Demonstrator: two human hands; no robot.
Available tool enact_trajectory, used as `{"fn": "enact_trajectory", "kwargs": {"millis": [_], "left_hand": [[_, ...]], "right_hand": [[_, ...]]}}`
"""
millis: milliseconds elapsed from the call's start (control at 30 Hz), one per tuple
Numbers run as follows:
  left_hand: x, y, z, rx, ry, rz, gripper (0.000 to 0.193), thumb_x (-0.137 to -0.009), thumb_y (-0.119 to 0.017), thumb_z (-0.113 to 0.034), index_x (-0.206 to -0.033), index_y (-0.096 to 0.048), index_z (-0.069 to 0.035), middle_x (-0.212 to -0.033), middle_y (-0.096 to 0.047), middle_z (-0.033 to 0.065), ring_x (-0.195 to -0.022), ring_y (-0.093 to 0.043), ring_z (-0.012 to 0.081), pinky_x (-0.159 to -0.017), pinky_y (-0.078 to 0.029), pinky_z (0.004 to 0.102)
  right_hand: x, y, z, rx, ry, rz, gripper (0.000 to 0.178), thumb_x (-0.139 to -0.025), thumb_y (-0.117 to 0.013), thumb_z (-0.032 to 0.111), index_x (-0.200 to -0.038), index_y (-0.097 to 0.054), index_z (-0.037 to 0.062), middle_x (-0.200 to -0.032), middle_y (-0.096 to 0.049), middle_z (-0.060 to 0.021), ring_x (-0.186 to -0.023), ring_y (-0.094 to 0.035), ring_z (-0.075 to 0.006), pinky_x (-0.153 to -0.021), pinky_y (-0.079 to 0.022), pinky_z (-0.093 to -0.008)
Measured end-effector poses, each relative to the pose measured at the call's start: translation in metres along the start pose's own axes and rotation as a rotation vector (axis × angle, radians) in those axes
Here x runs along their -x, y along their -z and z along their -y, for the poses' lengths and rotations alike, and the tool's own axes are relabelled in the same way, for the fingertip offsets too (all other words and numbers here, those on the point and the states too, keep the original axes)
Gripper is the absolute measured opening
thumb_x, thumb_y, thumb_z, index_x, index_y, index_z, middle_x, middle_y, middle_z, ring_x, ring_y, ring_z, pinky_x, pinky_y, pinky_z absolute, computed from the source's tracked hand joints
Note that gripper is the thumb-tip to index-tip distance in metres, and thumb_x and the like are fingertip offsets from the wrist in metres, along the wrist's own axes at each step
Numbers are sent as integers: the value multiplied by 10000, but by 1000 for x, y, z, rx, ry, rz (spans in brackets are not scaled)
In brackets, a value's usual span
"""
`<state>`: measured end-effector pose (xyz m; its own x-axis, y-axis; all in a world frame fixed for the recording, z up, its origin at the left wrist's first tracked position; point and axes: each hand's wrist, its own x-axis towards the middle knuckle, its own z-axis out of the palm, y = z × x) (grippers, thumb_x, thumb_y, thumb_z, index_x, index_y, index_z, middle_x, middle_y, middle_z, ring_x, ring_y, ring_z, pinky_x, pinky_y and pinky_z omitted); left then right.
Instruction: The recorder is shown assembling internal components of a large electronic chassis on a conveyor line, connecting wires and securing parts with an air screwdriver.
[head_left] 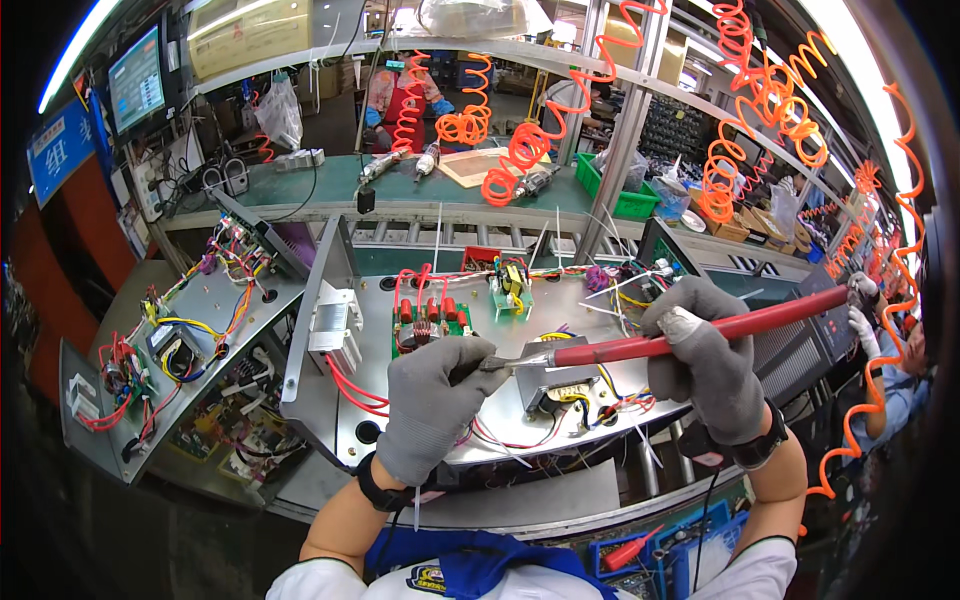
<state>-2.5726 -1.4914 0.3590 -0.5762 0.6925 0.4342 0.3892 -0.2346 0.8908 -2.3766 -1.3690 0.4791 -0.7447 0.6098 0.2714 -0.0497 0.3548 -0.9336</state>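
A thick red cable (620,347) with a flattened metal end (530,361) stretches across in front of me, above an open metal chassis (480,445). My left hand (432,405), in a grey glove, pinches the metal end between thumb and fingers. Farther along, my right hand (710,365), gloved too, is closed around the cable's red part. Beneath the cable sits a transformer (555,388). Behind my left hand is a green circuit board (410,335) with red parts. A smaller board (512,287) stands at the chassis's back.
A second wired chassis (190,350) lies at the left. Powered drivers hang from orange coiled hoses (530,150) over the green bench (320,185). A green bin (625,190) stands behind. At the right, another person's gloved hands (863,315) are near the cable's far end.
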Motion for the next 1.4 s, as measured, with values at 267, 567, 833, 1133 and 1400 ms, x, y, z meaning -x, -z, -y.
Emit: {"fn": "enact_trajectory", "kwargs": {"millis": [267, 567, 833, 1133, 1400], "left_hand": [[-1, 0, 1, 39, 32, 0, 161, -746, -705, -10, -893, -663, 40, -776, -682, 85, -691, -620, 81, -637, -509, 217], [1, -1, 2, 67, 64, 12, 157, -736, -691, 3, -886, -661, 37, -758, -674, 71, -685, -623, 88, -610, -498, 209], [11, 0, -2, 76, 129, -98, 170, -671, -652, 8, -835, -616, 30, -717, -576, 53, -633, -535, 132, -571, -439, 270], [24, 4, -11, -241, -66, -14, 256, -763, -669, 32, -1015, -654, 72, -892, -681, 89, -774, -614, 142, -727, -496, 255], [23, 3, -13, -344, -72, 83, 250, -777, -647, 30, -1026, -655, 61, -879, -682, 103, -771, -617, 142, -714, -492, 255]], "right_hand": [[-1, -2, 4, 21, -30, -30, 166, -900, -503, 182, -867, -577, 37, -538, -555, -20, -411, -446, -41, -384, -327, -193], [-4, -6, 15, 12, -79, 27, 184, -927, -506, 221, -882, -559, 51, -579, -561, -6, -465, -478, -34, -413, -345, -186], [18, 50, 41, -138, 301, -135, 213, -922, -547, 281, -914, -552, 68, -604, -575, -9, -471, -461, -28, -430, -356, -197], [33, 114, 44, 275, 131, -369, 226, -938, -511, 283, -1023, -575, 83, -679, -658, -52, -452, -552, -37, -377, -386, -148], [31, 155, 12, 226, 139, -424, 225, -936, -514, 304, -998, -567, 94, -669, -630, -36, -454, -535, -34, -377, -381, -148]]}}
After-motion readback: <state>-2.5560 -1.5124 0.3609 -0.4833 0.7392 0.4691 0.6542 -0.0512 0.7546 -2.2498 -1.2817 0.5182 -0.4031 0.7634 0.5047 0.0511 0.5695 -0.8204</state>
